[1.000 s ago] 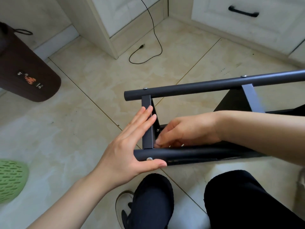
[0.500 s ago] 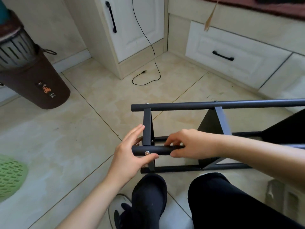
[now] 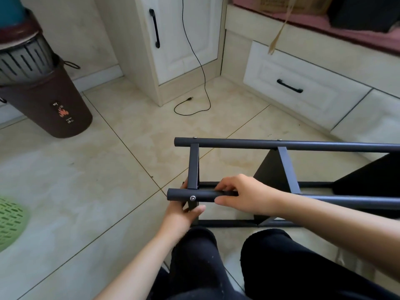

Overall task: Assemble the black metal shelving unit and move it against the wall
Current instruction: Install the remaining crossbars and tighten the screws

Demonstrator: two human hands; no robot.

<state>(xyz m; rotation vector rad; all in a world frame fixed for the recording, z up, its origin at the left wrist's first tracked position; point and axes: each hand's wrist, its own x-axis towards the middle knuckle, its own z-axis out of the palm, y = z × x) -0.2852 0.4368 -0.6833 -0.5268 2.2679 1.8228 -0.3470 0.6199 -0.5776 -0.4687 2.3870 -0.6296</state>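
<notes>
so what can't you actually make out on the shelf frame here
Head view, the only one:
- Shelf frame: right part cut off by the picture's edge.
- Left hand: fingers hidden behind the near tube.
- Screw: too small to judge tightness.

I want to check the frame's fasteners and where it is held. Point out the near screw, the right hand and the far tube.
near screw [image 3: 192,198]: head view, on its silver head.
right hand [image 3: 244,195]: head view, on its back.
far tube [image 3: 238,143]: head view, on its top between the crossbars.
</notes>
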